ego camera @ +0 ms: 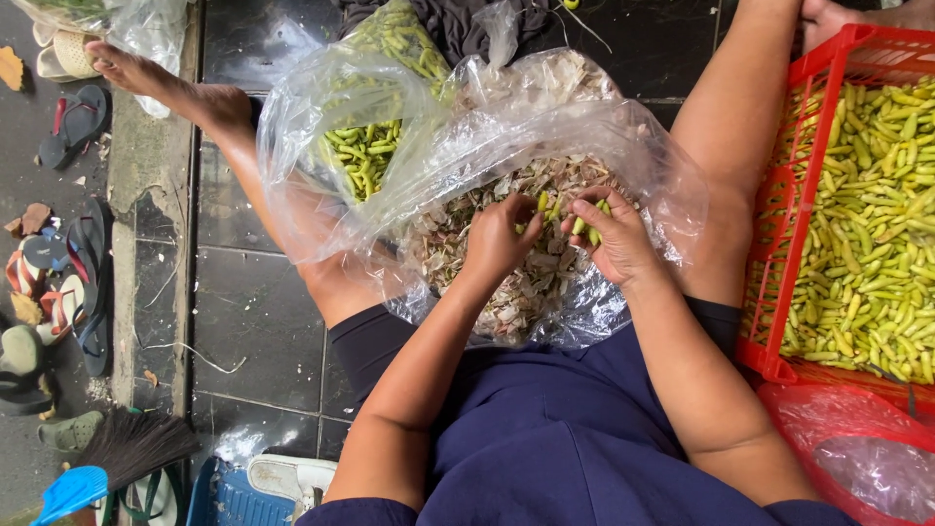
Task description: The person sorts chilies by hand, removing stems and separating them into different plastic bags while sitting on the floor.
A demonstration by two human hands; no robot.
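Both hands, left (499,239) and right (616,239), have fingers pinching green pods (587,226) over a bag (623,146) of husks (531,282).

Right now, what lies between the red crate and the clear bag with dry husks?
In the head view, the person's bare leg lies between the red crate and the clear bag of husks, touching the bag's edge.

Clear plastic bags (467,146) on lap; red bag (857,458) lower right.

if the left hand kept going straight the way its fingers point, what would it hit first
Probably the green pods pinched in the right hand: the left hand points up and rightward at them, above the heap of husks. Depth is unclear.
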